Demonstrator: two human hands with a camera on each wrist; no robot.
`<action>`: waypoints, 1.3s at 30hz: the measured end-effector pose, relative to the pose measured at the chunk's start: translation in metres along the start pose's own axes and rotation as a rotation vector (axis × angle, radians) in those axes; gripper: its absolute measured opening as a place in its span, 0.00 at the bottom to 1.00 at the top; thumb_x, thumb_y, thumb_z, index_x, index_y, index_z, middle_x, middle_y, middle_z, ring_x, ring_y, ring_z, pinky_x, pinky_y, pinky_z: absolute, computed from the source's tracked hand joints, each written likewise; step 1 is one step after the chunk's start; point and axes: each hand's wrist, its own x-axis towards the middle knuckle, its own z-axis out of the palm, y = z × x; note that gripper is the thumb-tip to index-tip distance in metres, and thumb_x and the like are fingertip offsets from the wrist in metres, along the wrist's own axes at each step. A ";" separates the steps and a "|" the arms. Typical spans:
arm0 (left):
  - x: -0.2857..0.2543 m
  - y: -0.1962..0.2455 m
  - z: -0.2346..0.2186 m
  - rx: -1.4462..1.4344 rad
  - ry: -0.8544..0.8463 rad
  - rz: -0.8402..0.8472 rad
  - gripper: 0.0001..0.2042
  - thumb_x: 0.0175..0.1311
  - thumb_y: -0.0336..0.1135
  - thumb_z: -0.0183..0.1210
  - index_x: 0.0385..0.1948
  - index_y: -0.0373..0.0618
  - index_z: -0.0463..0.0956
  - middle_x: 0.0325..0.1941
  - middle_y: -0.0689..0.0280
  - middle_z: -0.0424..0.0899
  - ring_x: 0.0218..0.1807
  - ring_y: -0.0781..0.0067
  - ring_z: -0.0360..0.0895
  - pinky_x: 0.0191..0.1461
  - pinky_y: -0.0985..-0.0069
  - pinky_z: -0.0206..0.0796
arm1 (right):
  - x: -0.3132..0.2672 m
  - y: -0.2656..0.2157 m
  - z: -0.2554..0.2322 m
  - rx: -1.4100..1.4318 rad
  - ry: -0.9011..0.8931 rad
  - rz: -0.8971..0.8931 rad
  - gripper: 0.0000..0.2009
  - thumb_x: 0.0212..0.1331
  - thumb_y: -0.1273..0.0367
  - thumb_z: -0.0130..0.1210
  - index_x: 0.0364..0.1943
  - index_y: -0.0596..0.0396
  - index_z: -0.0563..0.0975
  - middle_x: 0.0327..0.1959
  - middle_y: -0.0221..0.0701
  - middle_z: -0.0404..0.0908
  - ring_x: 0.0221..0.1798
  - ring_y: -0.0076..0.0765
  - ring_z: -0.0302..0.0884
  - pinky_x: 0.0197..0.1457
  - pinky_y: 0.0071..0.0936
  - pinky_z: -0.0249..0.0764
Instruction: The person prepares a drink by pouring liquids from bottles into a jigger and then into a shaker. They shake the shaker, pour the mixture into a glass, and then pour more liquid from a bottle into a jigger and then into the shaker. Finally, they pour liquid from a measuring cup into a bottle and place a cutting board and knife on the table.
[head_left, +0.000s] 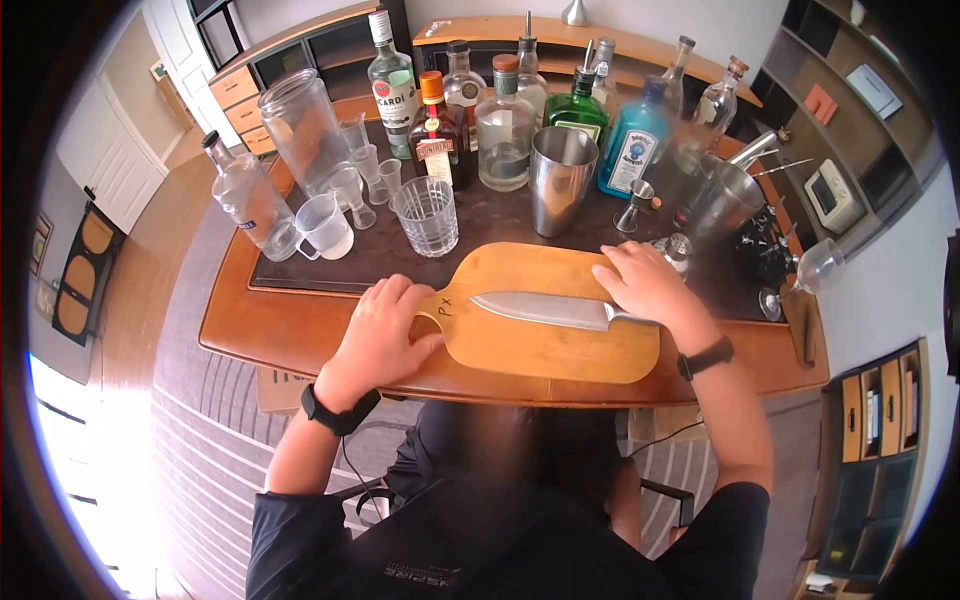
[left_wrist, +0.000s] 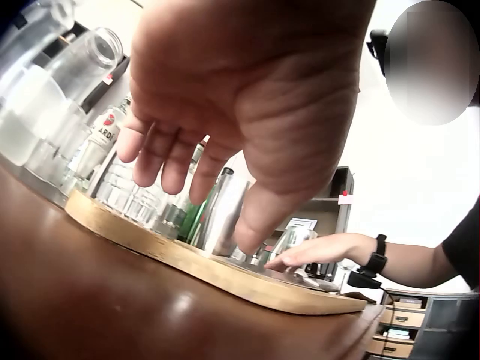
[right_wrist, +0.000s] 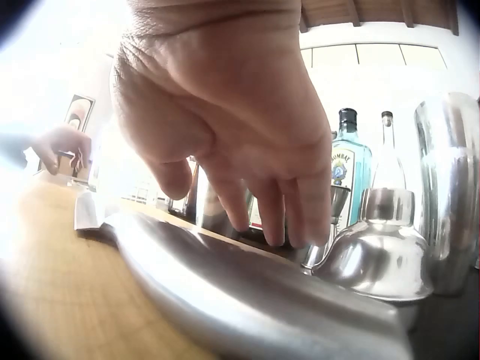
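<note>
A wooden cutting board (head_left: 560, 355) with a short handle at its left lies near the front of the desk. On it rests a steel chef's knife (head_left: 540, 309), blade pointing left. My left hand (head_left: 380, 335) hovers around the board's handle, thumb apart and fingers loosely extended, the palm holding nothing in the left wrist view. Over the knife's handle end is my right hand (head_left: 645, 285), its fingers reaching past the board's far right edge. From the right wrist, the smooth steel knife handle (right_wrist: 247, 292) passes below the relaxed fingers, ungripped.
Beyond the board stand a cut-glass tumbler (head_left: 425, 218), a steel shaker tin (head_left: 562, 180) and several liquor bottles. A plastic measuring cup (head_left: 325, 228) is at the left. At the right are a jigger (head_left: 633, 207), a mixing tin (head_left: 725, 200) and a stemmed glass (head_left: 818, 268).
</note>
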 end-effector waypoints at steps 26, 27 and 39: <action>0.002 -0.025 -0.001 -1.045 -0.727 -0.961 0.23 0.72 0.51 0.60 0.48 0.33 0.78 0.26 0.66 0.84 0.20 0.83 0.77 0.18 0.84 0.64 | -0.027 0.029 -0.002 -0.066 -0.050 0.467 0.27 0.68 0.49 0.47 0.35 0.63 0.83 0.41 0.50 0.86 0.48 0.60 0.84 0.54 0.50 0.77; 0.001 -0.024 0.000 -1.063 -0.734 -0.980 0.23 0.72 0.50 0.60 0.47 0.32 0.78 0.26 0.66 0.84 0.20 0.82 0.77 0.18 0.84 0.65 | -0.026 0.028 -0.002 -0.041 -0.049 0.468 0.27 0.68 0.49 0.47 0.36 0.63 0.83 0.42 0.50 0.86 0.49 0.60 0.83 0.54 0.50 0.77; -0.009 -0.013 0.011 -0.970 -0.598 -0.955 0.14 0.70 0.39 0.60 0.31 0.34 0.81 0.22 0.64 0.83 0.21 0.77 0.79 0.21 0.82 0.72 | -0.017 0.032 0.008 0.086 -0.030 0.468 0.28 0.64 0.47 0.54 0.41 0.65 0.82 0.44 0.52 0.85 0.51 0.58 0.83 0.55 0.46 0.77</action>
